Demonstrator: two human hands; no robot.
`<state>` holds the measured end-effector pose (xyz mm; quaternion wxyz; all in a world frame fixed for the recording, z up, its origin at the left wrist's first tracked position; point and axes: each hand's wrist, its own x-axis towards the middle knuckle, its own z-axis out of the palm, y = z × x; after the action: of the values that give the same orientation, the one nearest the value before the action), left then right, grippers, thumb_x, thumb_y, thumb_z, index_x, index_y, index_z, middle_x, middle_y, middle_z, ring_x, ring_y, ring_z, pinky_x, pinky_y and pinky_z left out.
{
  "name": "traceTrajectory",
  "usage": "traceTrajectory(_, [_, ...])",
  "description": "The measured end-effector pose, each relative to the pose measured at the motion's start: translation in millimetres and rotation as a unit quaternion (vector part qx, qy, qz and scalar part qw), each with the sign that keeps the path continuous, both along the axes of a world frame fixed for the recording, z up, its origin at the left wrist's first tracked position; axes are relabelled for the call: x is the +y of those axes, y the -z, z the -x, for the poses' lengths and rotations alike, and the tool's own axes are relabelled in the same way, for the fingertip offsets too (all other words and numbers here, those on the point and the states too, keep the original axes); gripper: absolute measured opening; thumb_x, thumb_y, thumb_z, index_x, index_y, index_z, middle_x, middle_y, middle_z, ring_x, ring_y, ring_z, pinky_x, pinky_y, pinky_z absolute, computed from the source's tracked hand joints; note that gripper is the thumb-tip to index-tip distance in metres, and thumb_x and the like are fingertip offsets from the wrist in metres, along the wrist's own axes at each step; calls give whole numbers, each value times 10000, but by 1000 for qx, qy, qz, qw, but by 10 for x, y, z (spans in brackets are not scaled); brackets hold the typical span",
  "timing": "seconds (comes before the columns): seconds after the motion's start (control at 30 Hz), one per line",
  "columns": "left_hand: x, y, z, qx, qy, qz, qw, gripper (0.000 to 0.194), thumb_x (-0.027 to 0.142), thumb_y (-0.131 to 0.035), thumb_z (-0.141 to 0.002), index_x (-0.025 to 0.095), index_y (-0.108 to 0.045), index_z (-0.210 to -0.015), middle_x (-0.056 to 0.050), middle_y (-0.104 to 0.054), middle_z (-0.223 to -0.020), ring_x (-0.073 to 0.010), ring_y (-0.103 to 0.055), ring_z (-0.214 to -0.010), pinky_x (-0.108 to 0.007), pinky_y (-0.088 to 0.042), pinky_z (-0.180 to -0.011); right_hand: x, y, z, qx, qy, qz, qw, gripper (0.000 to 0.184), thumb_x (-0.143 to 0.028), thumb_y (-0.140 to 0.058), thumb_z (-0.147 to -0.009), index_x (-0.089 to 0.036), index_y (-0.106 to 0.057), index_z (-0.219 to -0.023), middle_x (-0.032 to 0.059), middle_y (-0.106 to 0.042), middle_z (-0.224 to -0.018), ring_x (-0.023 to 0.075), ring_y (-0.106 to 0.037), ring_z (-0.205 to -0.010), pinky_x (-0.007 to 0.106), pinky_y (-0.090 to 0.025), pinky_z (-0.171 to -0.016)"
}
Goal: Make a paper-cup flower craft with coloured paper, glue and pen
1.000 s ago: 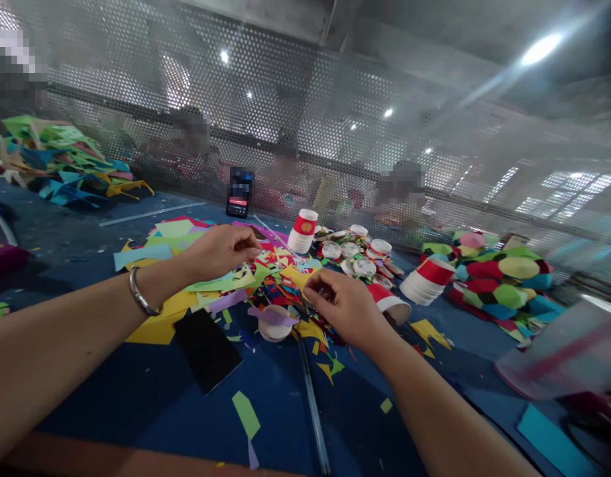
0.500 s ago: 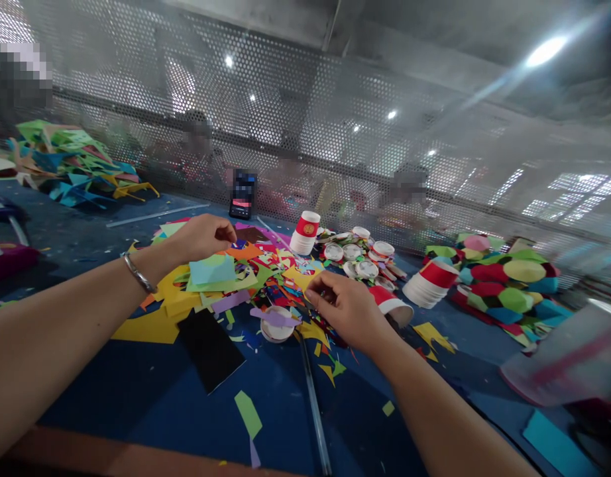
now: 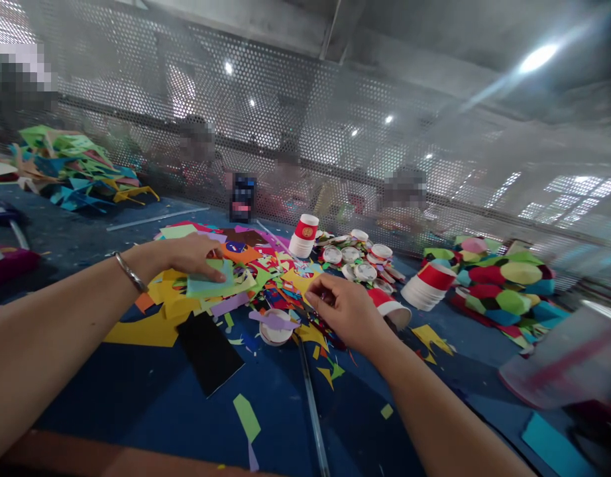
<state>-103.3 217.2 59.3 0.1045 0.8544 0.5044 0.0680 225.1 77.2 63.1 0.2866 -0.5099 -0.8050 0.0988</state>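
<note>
My left hand (image 3: 192,257), with a silver bangle at the wrist, reaches over a light-blue paper sheet (image 3: 206,283); its fingers are apart, and the fingertips are at the sheet's upper right edge. Whether they touch it is hard to tell. My right hand (image 3: 346,308) is curled, thumb against fingers, above the colourful paper scraps (image 3: 280,291); what it holds, if anything, is hidden. Between the hands and nearer me lies a round white cup piece (image 3: 276,336) with a purple paper strip (image 3: 273,320) across it. A black rectangular sheet (image 3: 211,354) lies below my left hand.
Red-and-white paper cups (image 3: 304,236) stand behind and right of my right hand, beside a heap of white discs (image 3: 358,255). A phone (image 3: 242,199) leans at the mesh partition (image 3: 266,119). Folded paper piles (image 3: 71,165) flank both sides; a translucent tub (image 3: 558,361) stands right.
My left hand has come down and toward me onto the light-blue sheet, its fingers opening out. My right hand has stayed nearly in place.
</note>
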Motion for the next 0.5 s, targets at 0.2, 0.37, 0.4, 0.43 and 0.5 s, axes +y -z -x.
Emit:
traceTrajectory(0.2, [25,-16,60,40,-48,-12,998,601,560,-685,-677,164,-671,-1128,-186,-718,-1114,-340,-666,-977,-342,-463,-750,4,-17,1,-12,0,3,1000,111,-224,-580,-915,-219,-609,-808,12,-666,-770,156,-560,-649,301,-400,-609])
traceTrajectory(0.37, [49,-69,-101,31,-40,-53,997,579,452,-614,-748,155,-629,-1245,-183,-707,-1186,-326,-668,-1023,-344,-468,-785,-5,-19,-1,-15,7,-2,1000,101,-212,-590,-906,-213,-605,-806,14,-676,-780,159,-568,-670,296,-397,-617])
traceTrajectory(0.4, [59,-79,-181,26,-25,-60,998,552,452,-595,-769,151,-642,-1230,-183,-711,-1178,-322,-671,-1003,-345,-470,-778,-5,-14,-2,-16,6,-1,1000,101,-213,-589,-906,-213,-605,-806,14,-676,-779,159,-568,-672,294,-396,-618])
traceTrajectory(0.43, [74,-84,-275,22,-9,-69,997,521,469,-572,-795,149,-666,-1195,-185,-716,-1165,-323,-671,-984,-355,-470,-779,-5,-7,-3,-16,6,1,1000,102,-217,-589,-907,-212,-605,-806,13,-674,-776,158,-566,-671,293,-394,-618])
traceTrajectory(0.5, [128,-71,-485,19,40,-80,996,486,498,-575,-805,162,-708,-1129,-169,-729,-1122,-319,-669,-956,-366,-469,-794,-2,5,-2,-19,11,6,1000,106,-231,-589,-910,-211,-609,-808,11,-670,-770,157,-561,-660,292,-387,-614])
